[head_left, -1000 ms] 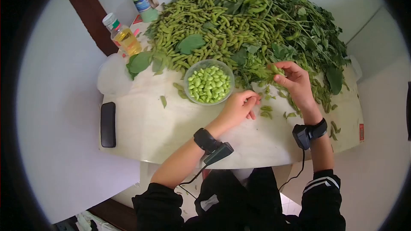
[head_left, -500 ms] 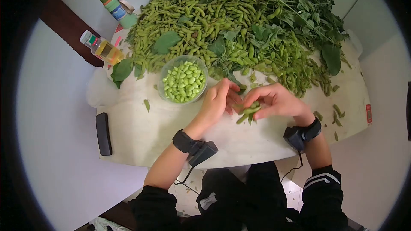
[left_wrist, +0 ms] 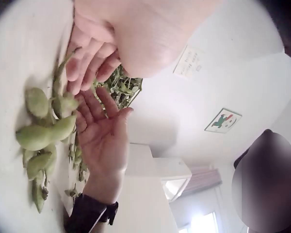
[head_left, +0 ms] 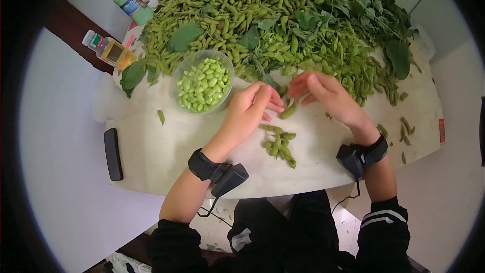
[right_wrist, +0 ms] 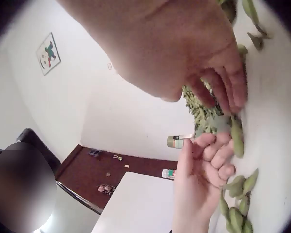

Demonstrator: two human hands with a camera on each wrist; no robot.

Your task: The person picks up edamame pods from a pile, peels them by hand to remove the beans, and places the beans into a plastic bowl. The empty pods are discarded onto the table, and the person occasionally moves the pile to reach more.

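My left hand rests low over the table just right of a clear bowl, its fingers loosely bent with nothing in them. Across from it, the right hand has its fingers stretched toward the left one and is a little blurred. A single soybean pod lies between the two hands, near the left fingertips. Closer to the body is a small cluster of pods, also visible beside the hands in the left wrist view. Shelled green beans fill much of the bowl.
Behind the hands spreads a large heap of pods, with leafy stems at the right. A bottle of yellow liquid, a green flask and a black phone line the left side. Loose pods lie at the right.
My right hand brought a cluster of pods from the heap toward the left hand and let go of it on the table. It has since moved back up, fingers spread.
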